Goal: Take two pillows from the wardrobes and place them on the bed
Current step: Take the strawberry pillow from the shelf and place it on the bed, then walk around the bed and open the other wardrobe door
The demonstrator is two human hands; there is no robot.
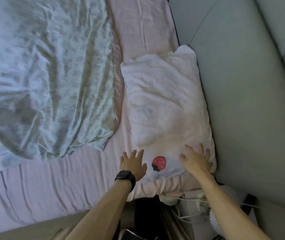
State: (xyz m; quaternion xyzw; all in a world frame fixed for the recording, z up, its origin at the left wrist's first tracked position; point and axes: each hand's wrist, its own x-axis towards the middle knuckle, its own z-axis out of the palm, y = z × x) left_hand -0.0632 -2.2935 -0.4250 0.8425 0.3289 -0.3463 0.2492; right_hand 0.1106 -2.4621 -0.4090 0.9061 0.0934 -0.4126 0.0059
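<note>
A pale pink pillow (pixel 166 108) with a red strawberry print (pixel 158 163) lies flat on the bed's pink sheet (pixel 55 186), right against the padded headboard. My left hand (pixel 133 163), with a dark watch on its wrist, rests with spread fingers at the pillow's near left edge. My right hand (pixel 196 160) lies flat with straight fingers on the pillow's near right corner. A second pink pillow (pixel 143 26) lies further along the headboard, beyond the first one.
A crumpled floral quilt (pixel 43 70) covers the left part of the bed. The grey-green padded headboard (pixel 245 104) runs along the right. White cables and a plug strip (pixel 195 203) sit in the dark gap beside the bed's near corner.
</note>
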